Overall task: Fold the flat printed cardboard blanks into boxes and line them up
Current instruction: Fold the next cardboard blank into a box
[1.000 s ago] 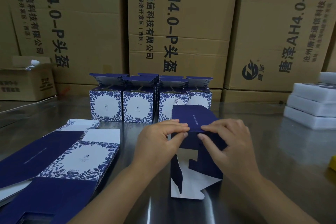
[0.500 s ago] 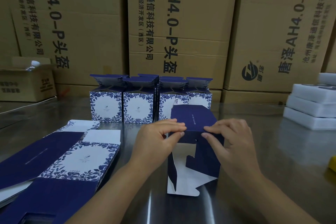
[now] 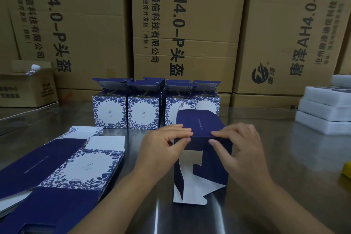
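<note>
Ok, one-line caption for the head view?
Left hand and right hand pinch a half-folded navy box before a row of folded boxes.

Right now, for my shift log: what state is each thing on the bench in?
Box in hand: part-folded, end flaps loose.
Left hand: pinches its top edge.
Right hand: pinches the same edge.
Finished boxes: upright, rowed, lids open.
Flat blanks: unfolded, stacked.
Foam blocks: stacked.
</note>
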The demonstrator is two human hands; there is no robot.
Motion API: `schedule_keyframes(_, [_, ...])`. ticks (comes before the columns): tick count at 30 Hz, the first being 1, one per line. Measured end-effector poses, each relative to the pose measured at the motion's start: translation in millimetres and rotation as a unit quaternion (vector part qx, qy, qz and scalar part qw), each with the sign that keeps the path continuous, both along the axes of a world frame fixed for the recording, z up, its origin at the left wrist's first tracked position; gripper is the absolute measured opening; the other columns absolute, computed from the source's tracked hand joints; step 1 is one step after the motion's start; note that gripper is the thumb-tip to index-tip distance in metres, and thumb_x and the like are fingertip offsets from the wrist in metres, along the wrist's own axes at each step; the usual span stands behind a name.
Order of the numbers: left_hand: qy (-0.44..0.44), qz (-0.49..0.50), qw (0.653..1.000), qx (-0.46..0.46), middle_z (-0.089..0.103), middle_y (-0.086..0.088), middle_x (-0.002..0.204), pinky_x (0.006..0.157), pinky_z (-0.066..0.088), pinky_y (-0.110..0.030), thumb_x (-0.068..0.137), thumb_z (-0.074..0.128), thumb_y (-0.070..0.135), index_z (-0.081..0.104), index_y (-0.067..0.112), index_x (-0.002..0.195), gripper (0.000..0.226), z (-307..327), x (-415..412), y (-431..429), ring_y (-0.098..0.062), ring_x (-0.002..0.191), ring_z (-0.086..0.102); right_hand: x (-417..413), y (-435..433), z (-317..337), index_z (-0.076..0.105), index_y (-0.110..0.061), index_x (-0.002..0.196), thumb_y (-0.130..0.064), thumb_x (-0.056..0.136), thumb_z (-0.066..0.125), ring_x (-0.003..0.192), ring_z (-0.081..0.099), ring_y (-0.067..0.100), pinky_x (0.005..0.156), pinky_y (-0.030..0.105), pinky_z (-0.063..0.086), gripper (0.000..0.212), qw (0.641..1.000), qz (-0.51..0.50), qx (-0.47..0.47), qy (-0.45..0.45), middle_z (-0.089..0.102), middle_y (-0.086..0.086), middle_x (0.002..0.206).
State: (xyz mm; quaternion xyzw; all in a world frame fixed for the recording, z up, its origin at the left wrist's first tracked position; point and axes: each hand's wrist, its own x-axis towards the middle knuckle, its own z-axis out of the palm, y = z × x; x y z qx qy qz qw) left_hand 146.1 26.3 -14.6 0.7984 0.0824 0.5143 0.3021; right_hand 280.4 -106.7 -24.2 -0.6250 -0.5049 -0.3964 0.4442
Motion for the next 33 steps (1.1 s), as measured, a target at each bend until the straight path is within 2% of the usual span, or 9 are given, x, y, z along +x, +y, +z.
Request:
schedule_keyframes(4, [0.003,0.001,1.000,0.008,0.066,0.025,0.090,0.093,0.043,-0.011,0.078,0.073,0.004,0.076,0.023,0.091,0.023,-1.0,-0.3,2.2,0.010,0.101,0.059,-0.2,-1.5,-1.3,0.073,-0.015,0.093,-0.031,0.084,0.055,0.087,0.048,0.011,0.075,0.032,0.041,0.026,1.000,0.018,-0.003,0.001,0.061,-0.003,0.087])
schedule_keyframes(8, [0.003,-0.002,1.000,0.003,0.065,0.027,0.090,0.089,0.041,-0.006,0.080,0.071,0.005,0.073,0.031,0.090,0.028,-0.6,-2.1,3.1,0.014,0.102,0.057,3.3,-2.5,-1.9,0.073,-0.012,0.094,-0.023,0.083,0.063,0.088,0.048,0.007,0.079,0.017,0.039,0.018,0.999,0.022,0.004,0.026,0.061,0.000,0.089])
schedule_keyframes(10, [0.004,0.000,1.000,0.000,0.066,0.026,0.090,0.089,0.041,-0.005,0.080,0.070,0.004,0.074,0.029,0.090,0.026,-0.7,-2.6,3.9,0.014,0.102,0.056,6.2,-3.4,-2.5,0.072,-0.011,0.092,-0.018,0.079,0.066,0.088,0.049,0.006,0.081,0.009,0.036,0.016,0.999,0.020,0.007,0.040,0.061,-0.001,0.089])
schedule_keyframes(12, [0.005,0.003,1.000,-0.002,0.066,0.026,0.091,0.090,0.041,-0.006,0.081,0.070,0.004,0.075,0.026,0.091,0.024,-1.0,-2.9,4.7,0.014,0.102,0.056,8.4,-4.1,-2.5,0.072,-0.010,0.089,-0.017,0.078,0.067,0.088,0.051,0.006,0.084,0.006,0.035,0.014,0.998,0.023,0.013,0.052,0.063,-0.003,0.089])
schedule_keyframes(20, [0.005,-0.004,1.000,-0.007,0.064,0.031,0.091,0.085,0.048,-0.014,0.082,0.068,0.005,0.074,0.026,0.093,0.025,-2.4,-1.5,4.2,0.018,0.102,0.054,13.2,-4.0,-1.6,0.071,-0.012,0.081,-0.019,0.078,0.068,0.086,0.052,0.005,0.082,0.006,0.035,0.008,0.998,0.026,0.023,0.056,0.065,-0.007,0.084])
schedule_keyframes(26, [0.006,-0.008,1.000,-0.012,0.063,0.032,0.090,0.079,0.047,-0.008,0.083,0.068,0.004,0.073,0.030,0.092,0.028,-2.5,-2.4,4.6,0.019,0.102,0.053,14.3,-3.1,-2.4,0.071,-0.014,0.082,-0.020,0.078,0.068,0.086,0.051,0.004,0.082,0.004,0.034,0.007,0.998,0.026,0.019,0.057,0.063,-0.011,0.085])
schedule_keyframes(30, [0.012,-0.007,1.000,-0.010,0.064,0.030,0.092,0.086,0.046,-0.009,0.083,0.067,0.005,0.073,0.029,0.094,0.027,-2.4,-3.3,5.8,0.016,0.104,0.054,14.9,-3.6,-3.1,0.071,-0.014,0.087,-0.020,0.080,0.066,0.088,0.051,0.002,0.083,0.004,0.034,0.011,0.999,0.024,0.004,0.048,0.062,-0.011,0.088])
schedule_keyframes(33, [0.006,-0.006,1.000,-0.016,0.065,0.029,0.093,0.082,0.044,-0.005,0.083,0.068,0.004,0.070,0.037,0.091,0.034,-2.4,-4.0,5.5,0.012,0.105,0.056,16.2,-3.4,-3.8,0.072,-0.014,0.090,-0.017,0.081,0.064,0.089,0.053,0.003,0.084,0.004,0.035,0.012,0.998,0.029,0.007,0.049,0.064,-0.012,0.090])
